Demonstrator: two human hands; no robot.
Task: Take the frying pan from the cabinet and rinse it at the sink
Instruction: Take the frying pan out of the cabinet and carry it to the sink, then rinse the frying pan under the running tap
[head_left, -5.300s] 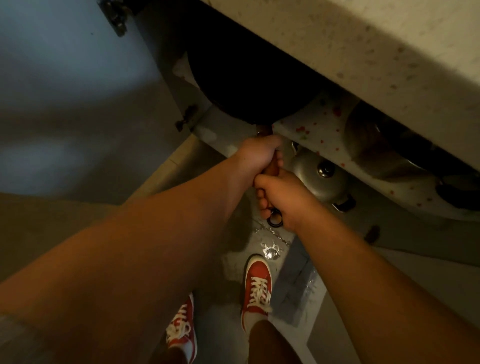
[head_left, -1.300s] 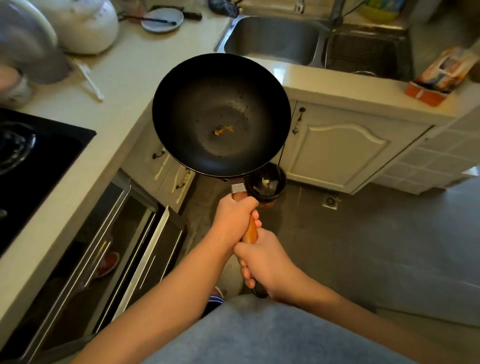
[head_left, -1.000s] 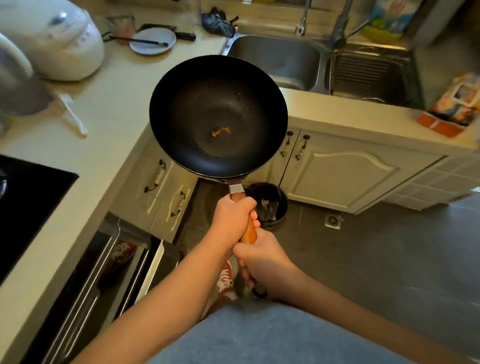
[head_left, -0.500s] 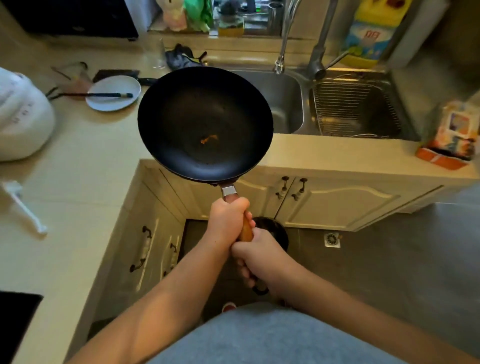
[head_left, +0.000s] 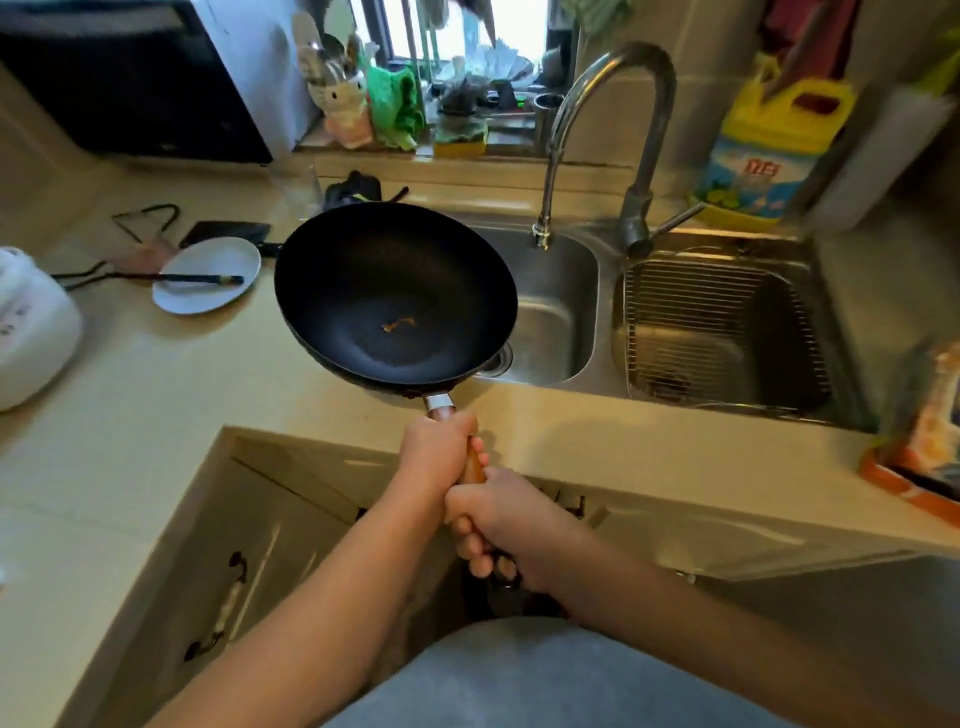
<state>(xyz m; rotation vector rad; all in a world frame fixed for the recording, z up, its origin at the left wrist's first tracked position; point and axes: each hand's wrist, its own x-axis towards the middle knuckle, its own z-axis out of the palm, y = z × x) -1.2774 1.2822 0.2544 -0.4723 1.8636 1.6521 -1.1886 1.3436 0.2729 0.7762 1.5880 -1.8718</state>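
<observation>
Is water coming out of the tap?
No, the tap shows no stream, and the frying pan is held beside the sink, looking dry.

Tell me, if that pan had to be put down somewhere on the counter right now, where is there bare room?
Bare counter lies between the white plate, the rice cooker and the left basin. The front ledge before the right basin's wire rack is also clear. The windowsill and back corner are crowded. Both hands hold the pan.

Kitchen counter clutter beside the window.
A plate (head_left: 207, 275) with a chopstick (head_left: 200, 278) across it sits near a rice cooker (head_left: 31, 327); a yellow detergent jug (head_left: 769, 150) stands at right.
</observation>
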